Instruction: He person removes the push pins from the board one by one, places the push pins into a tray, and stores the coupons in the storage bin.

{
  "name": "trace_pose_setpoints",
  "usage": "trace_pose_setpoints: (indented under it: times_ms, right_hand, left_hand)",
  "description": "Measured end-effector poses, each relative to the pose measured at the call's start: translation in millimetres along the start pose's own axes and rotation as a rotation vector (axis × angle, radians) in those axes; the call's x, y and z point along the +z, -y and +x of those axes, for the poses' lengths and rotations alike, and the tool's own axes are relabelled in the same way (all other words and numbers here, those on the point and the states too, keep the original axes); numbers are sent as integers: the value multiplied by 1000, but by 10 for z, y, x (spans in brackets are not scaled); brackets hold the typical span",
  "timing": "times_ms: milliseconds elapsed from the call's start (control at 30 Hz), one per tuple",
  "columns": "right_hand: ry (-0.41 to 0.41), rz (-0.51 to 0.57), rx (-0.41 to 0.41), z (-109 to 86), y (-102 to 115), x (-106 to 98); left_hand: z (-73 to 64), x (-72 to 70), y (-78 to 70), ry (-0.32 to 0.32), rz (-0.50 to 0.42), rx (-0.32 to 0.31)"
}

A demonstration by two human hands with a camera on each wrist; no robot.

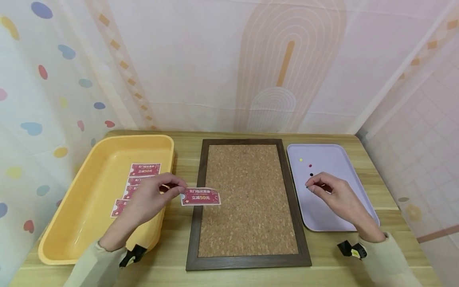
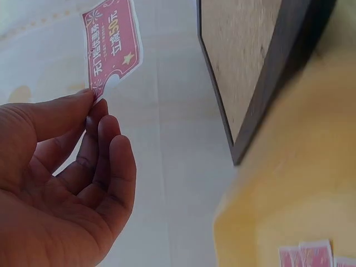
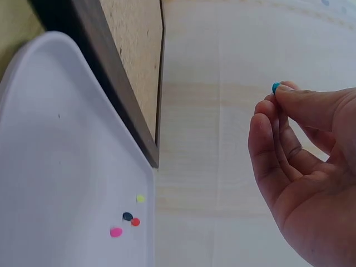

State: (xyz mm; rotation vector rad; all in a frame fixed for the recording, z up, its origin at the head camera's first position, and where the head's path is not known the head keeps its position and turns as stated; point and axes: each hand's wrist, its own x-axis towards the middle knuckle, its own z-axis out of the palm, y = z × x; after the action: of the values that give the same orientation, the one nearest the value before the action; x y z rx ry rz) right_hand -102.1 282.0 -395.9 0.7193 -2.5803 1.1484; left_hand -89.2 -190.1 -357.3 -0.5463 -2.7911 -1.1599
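My left hand (image 1: pixel 148 201) pinches a red paper coupon (image 1: pixel 201 197) by its left end, between thumb and fingertips. The coupon hangs over the left frame edge of a cork board (image 1: pixel 247 223); whether it touches is unclear. Above the lavender tray (image 1: pixel 331 153), my right hand (image 1: pixel 338 197) pinches a small blue thumbtack (image 3: pixel 275 88) between thumb and index finger. Only its rounded blue head shows plainly. Several more tacks lie on the tray, among them a yellow one (image 1: pixel 301 160), a red one (image 1: pixel 310 166) and a black one (image 1: pixel 311 174).
On the left stands a deep yellow bin (image 1: pixel 86 167) with overlapping coupons (image 1: pixel 145 169) at its right side. The dark-framed board lies flat on the wooden table (image 1: pixel 184 159), between bin and tray. A patterned curtain (image 1: pixel 193 59) hangs behind.
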Motion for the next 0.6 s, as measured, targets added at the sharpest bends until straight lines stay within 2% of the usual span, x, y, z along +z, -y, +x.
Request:
trace_pose_setpoints:
  times_ms: [200, 400, 600]
  right_hand:
    - [-11, -30, 23, -3, -53, -49]
    - [-6, -45, 41, 3, -110, -69]
    - [36, -56, 114, -4, -212, -106]
  left_hand:
    - [-53, -198, 94, -17, 44, -25]
    - [-93, -357, 240, 27, 58, -96]
    - [-173, -515, 425, 68, 95, -133]
